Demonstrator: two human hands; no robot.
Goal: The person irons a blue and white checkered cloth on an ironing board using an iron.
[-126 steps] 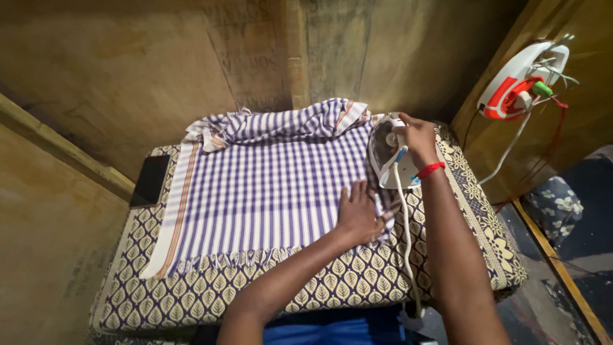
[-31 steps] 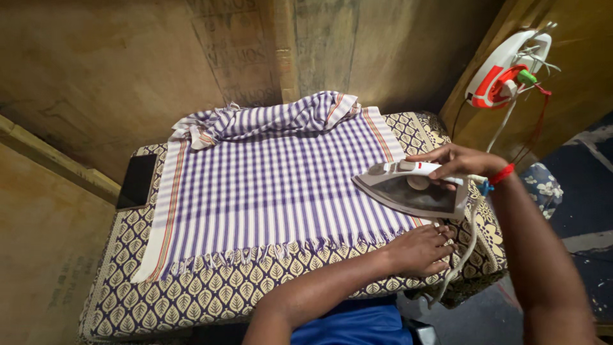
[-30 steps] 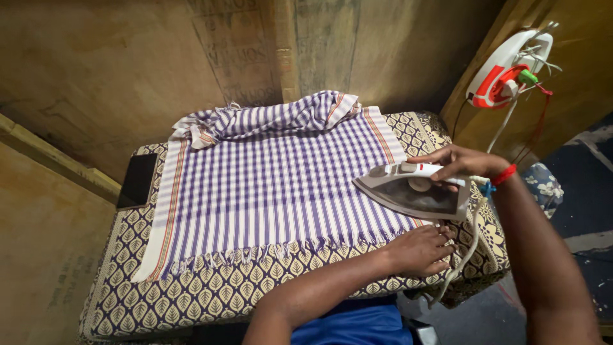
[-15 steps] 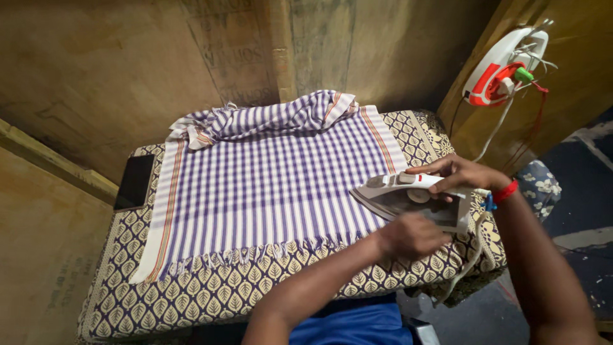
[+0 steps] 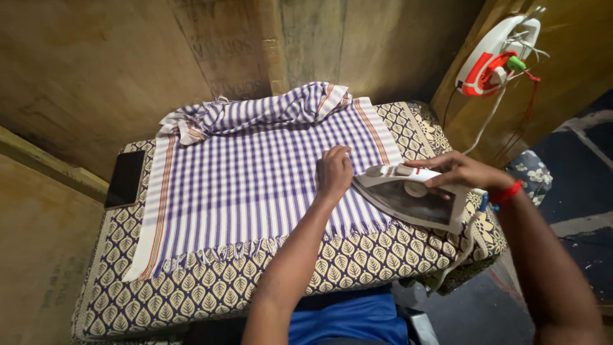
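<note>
1. The left hand [image 5: 334,171] presses flat, fingers spread, on a purple checked cloth [image 5: 255,179] laid across the patterned desk [image 5: 211,287].
2. The right hand [image 5: 454,171], its grip closed on an electric iron [image 5: 408,199], holds it tilted at the cloth's right edge.

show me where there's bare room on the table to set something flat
Bare patterned cover runs along the near edge, between the checked cloth fringe and the edge. The right side is crowded: left hand, right hand, iron.

Purple-white checked cloth [image 5: 255,179] spread flat, white iron [image 5: 408,199] on its right edge
</note>
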